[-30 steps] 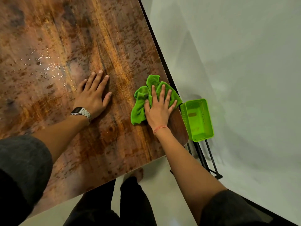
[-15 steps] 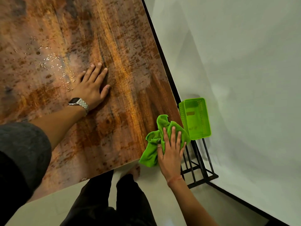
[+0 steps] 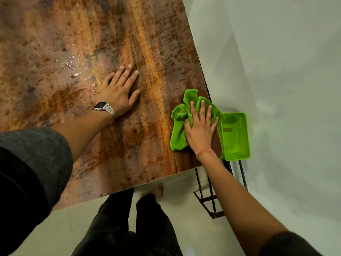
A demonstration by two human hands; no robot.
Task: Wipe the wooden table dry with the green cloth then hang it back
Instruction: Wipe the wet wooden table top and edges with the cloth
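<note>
Wooden worktop (image 3: 114, 145) carries water beads beside the flat, open left hand (image 3: 118, 89); the green cloth (image 3: 180, 126) lies bunched at the near right corner under the right hand (image 3: 200, 130), fingers straight, pressing; long overlapping strokes leftward toward the droplets would likely dry it best; no writing is legible, and the label in the green basket (image 3: 235, 137) is blurred.

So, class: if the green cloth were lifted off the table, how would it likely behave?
The cloth would probably droop limply: it lies bunched in soft folds under the right hand. It likely weighs little, though wiping may have dampened it. On the table it probably slides under flat fingers rather than rolling.
</note>
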